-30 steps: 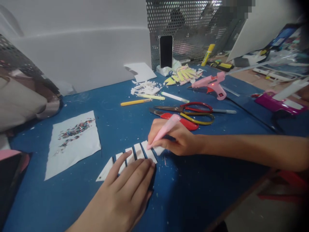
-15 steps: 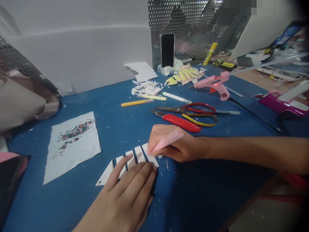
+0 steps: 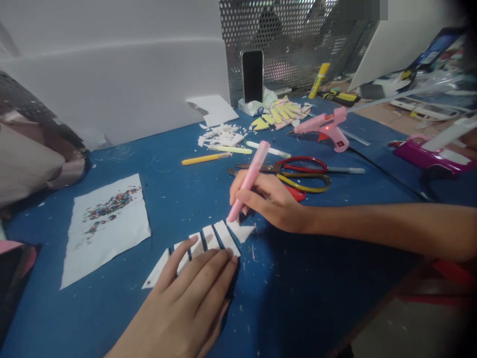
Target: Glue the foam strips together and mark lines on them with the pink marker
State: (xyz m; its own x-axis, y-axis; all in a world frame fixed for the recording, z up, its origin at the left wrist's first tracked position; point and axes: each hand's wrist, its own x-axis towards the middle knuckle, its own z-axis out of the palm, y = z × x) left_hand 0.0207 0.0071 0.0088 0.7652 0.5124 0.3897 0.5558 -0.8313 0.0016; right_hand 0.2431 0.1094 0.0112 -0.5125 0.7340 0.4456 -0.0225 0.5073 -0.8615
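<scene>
My left hand (image 3: 190, 298) lies flat, fingers stretched, pressing on a row of white cut strips (image 3: 208, 239) on the blue table (image 3: 298, 278). My right hand (image 3: 270, 201) is wrapped round a pink craft knife (image 3: 248, 181), held steeply with its tip down at the right end of the strips. A small white triangular offcut (image 3: 243, 231) lies just right of the tip. A pointed white piece (image 3: 154, 272) sticks out left of my left hand.
Scissors with red and yellow handles (image 3: 298, 171), a red cutter partly behind my right hand, a pink glue gun (image 3: 328, 128), yellow pens (image 3: 204, 159), white scraps (image 3: 219, 135), a propped phone (image 3: 252, 77), and a white sheet with glitter (image 3: 106, 223) surround the work.
The pink knife has swung from lying low in my right hand to standing steeply. A small triangular piece now lies separate at the strips' right end. My left hand stays put.
</scene>
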